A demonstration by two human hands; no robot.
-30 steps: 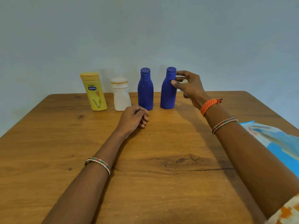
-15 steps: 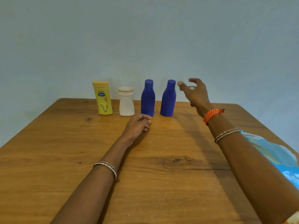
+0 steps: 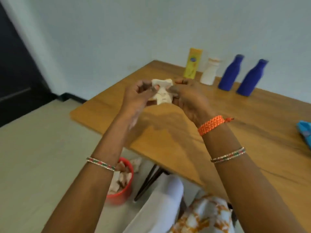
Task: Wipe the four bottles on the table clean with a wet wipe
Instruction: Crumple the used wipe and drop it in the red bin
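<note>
Pinching wipe [image 3: 161, 94], both hands [image 3: 137, 96] [image 3: 189, 100] | above table [image 3: 252, 123] edge | bottles [image 3: 230, 73] well apart

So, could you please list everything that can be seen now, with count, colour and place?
yellow bottle: 1, yellow, far table edge, leftmost in the row
white bottle: 1, white, right of the yellow bottle
blue bottles: 2, blue, right end of the row
wipe: 1, white, crumpled, between both hands
table: 1, brown wood
pack: 1, blue, table's right edge, partly cut off
bin: 1, red, on the floor under the left arm, holds crumpled white pieces
door: 1, dark, far left
left hand: 1, grips the wipe
right hand: 1, grips the wipe
</note>
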